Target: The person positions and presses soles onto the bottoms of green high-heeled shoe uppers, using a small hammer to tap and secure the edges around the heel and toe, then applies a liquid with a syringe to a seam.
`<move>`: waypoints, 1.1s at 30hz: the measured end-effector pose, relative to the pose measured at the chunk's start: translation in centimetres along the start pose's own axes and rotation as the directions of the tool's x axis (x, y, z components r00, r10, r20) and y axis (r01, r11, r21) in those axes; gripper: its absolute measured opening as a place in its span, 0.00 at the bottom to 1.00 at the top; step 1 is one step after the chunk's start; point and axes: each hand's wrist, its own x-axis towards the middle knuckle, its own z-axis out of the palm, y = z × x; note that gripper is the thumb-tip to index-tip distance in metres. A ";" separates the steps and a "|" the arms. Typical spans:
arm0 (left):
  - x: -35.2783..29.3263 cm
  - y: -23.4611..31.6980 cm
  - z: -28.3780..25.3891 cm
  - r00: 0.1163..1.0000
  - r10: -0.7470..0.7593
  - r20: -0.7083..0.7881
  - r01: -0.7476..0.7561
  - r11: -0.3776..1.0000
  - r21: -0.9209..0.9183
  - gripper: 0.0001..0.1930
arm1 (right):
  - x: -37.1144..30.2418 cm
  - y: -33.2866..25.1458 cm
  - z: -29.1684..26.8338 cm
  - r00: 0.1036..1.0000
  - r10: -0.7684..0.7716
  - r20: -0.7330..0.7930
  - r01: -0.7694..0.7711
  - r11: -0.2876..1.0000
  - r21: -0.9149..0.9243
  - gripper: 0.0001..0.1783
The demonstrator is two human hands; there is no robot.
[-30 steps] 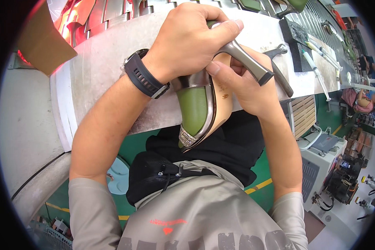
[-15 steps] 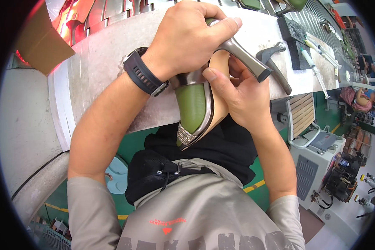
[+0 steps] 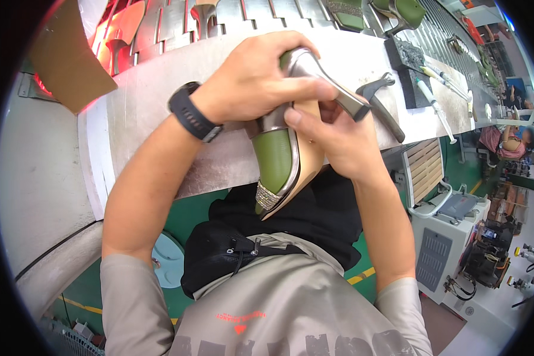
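Note:
Between my hands is a high-heeled shoe point(image 3: 296, 172) on a green shoe last point(image 3: 273, 151), its toe pointing down toward my lap. A sparkling strap point(image 3: 267, 196) crosses near the toe, and the beige sole point(image 3: 312, 155) faces right. My left hand point(image 3: 249, 77) is closed round the back part, its thumb by the metallic heel point(image 3: 336, 90), which sticks out to the right. My right hand point(image 3: 345, 141) grips the sole side under the heel, thumb on the shoe's edge; its other fingers are partly hidden.
On the pale worktable point(image 3: 142, 113), a hammer point(image 3: 384, 107) lies right of my hands, beside a black block point(image 3: 410, 74) and syringes point(image 3: 436, 107). Behind runs a slatted metal conveyor point(image 3: 243, 16) with more shoes point(image 3: 400, 12). Cardboard point(image 3: 71, 56) stands at left.
My left hand has shifted its hold: its thumb has slid down off the heel, and the heel's back now shows. The view has tilted slightly, showing more of the conveyor.

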 end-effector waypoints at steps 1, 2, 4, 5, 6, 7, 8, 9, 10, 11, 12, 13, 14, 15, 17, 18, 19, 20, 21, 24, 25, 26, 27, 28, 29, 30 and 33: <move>-0.3 0.2 -1.3 0.994 -0.075 0.085 0.080 0.995 -0.062 0.26 | 0.8 -0.4 0.1 0.999 -0.032 -0.012 0.032 0.998 -0.055 0.23; -0.6 0.5 -2.2 0.989 -0.125 0.074 0.137 0.973 -0.185 0.27 | 1.2 -1.0 0.3 0.998 -0.066 -0.023 0.063 0.992 -0.109 0.23; -2.7 1.0 -3.5 0.976 -0.204 -0.082 0.184 0.962 -0.201 0.28 | 1.3 -3.1 0.2 0.985 -0.169 0.022 0.164 0.900 -0.403 0.24; -4.5 0.7 -3.8 0.965 -0.157 -0.209 0.140 0.986 -0.092 0.27 | 1.1 -3.6 0.1 0.967 -0.241 0.079 0.232 0.714 -0.660 0.26; -6.3 0.9 -3.7 0.942 -0.090 -0.324 0.102 0.995 0.020 0.28 | 0.8 -3.6 0.1 0.935 -0.338 0.105 0.310 0.641 -0.702 0.30; -8.1 2.8 -2.8 0.910 -0.177 -0.376 0.115 0.977 -0.182 0.31 | 0.7 -3.3 -0.2 0.904 -0.405 0.138 0.364 0.556 -0.747 0.30; -10.2 3.5 -2.3 0.905 -0.177 -0.387 0.156 0.984 -0.087 0.36 | 0.4 -2.9 -0.3 0.870 -0.461 0.177 0.406 0.466 -0.786 0.31; -12.0 4.4 -1.5 0.896 -0.191 -0.401 0.160 0.981 -0.109 0.37 | 0.2 -2.6 -0.4 0.869 -0.462 0.176 0.412 0.480 -0.775 0.31; -12.8 5.1 -0.7 0.885 -0.208 -0.416 0.166 0.977 -0.135 0.38 | 0.0 -2.4 -0.5 0.851 -0.473 0.228 0.461 0.467 -0.754 0.31; -13.0 5.6 -0.7 0.884 -0.219 -0.413 0.182 0.975 -0.129 0.38 | -0.2 -2.3 -0.4 0.831 -0.481 0.279 0.509 0.454 -0.731 0.32; -12.7 6.5 -0.9 0.922 -0.138 -0.361 0.161 0.986 0.035 0.40 | -0.5 -2.2 -0.2 0.833 -0.476 0.281 0.510 0.466 -0.723 0.32; -12.6 6.9 -1.0 0.954 -0.064 -0.293 0.125 0.973 0.193 0.42 | -0.8 -2.2 0.1 0.812 -0.493 0.313 0.533 0.408 -0.741 0.33; -12.9 6.8 -1.0 0.953 -0.077 -0.291 0.137 0.972 0.192 0.42 | -1.0 -2.0 0.3 0.790 -0.507 0.346 0.554 0.347 -0.757 0.35; -13.0 6.5 -1.0 0.970 -0.041 -0.242 0.094 0.972 0.213 0.43 | -0.9 -1.8 0.5 0.788 -0.515 0.337 0.558 0.366 -0.745 0.36; -13.1 6.4 -0.8 0.977 -0.015 -0.214 0.061 0.976 0.209 0.41 | -0.6 -1.6 0.7 0.778 -0.519 0.354 0.576 0.363 -0.732 0.35; -13.1 6.3 -0.8 0.977 -0.019 -0.211 0.064 0.976 0.207 0.41 | -0.4 -1.7 0.8 0.763 -0.530 0.369 0.594 0.351 -0.724 0.35; -13.2 6.2 -0.8 0.977 -0.001 -0.211 0.048 0.975 0.215 0.41 | -0.3 -1.6 0.8 0.766 -0.528 0.367 0.591 0.354 -0.725 0.35; -13.2 6.1 -0.8 0.977 0.017 -0.212 0.031 0.974 0.223 0.41 | -0.2 -1.5 0.8 0.761 -0.539 0.361 0.600 0.374 -0.707 0.34; -13.2 6.0 -0.8 0.978 0.014 -0.210 0.033 0.975 0.220 0.41 | -0.2 -1.3 0.9 0.756 -0.551 0.354 0.609 0.394 -0.688 0.33; -13.3 5.9 -0.8 0.978 0.025 -0.208 0.021 0.976 0.219 0.39 | -0.3 -1.2 1.2 0.754 -0.555 0.350 0.607 0.386 -0.695 0.33; -13.3 5.7 -0.8 0.976 0.057 -0.212 -0.008 0.974 0.227 0.38 | -0.3 -1.2 1.4 0.756 -0.553 0.350 0.606 0.387 -0.695 0.33; -13.3 5.6 -0.7 0.972 0.089 -0.216 -0.037 0.971 0.236 0.37 | -0.3 -1.1 1.5 0.760 -0.555 0.339 0.597 0.390 -0.701 0.32; -13.3 5.6 -0.7 0.972 0.087 -0.217 -0.035 0.972 0.232 0.37 | -0.3 -1.1 1.6 0.763 -0.557 0.327 0.589 0.391 -0.707 0.32; -13.2 5.5 -0.6 0.969 0.111 -0.219 -0.059 0.971 0.233 0.36 | -0.4 -1.2 1.7 0.765 -0.554 0.328 0.587 0.391 -0.709 0.32; -13.1 5.4 -0.5 0.966 0.135 -0.221 -0.082 0.969 0.234 0.36 | -0.5 -1.4 1.8 0.780 -0.542 0.313 0.569 0.405 -0.716 0.30; -13.3 5.3 -0.3 0.966 0.131 -0.223 -0.078 0.969 0.234 0.36 | -0.6 -1.5 1.9 0.793 -0.531 0.299 0.553 0.421 -0.719 0.28; -13.4 5.1 0.5 0.955 0.156 -0.251 -0.094 0.966 0.242 0.36 | -0.7 -3.6 2.4 0.890 -0.359 0.280 0.427 0.444 -0.788 0.24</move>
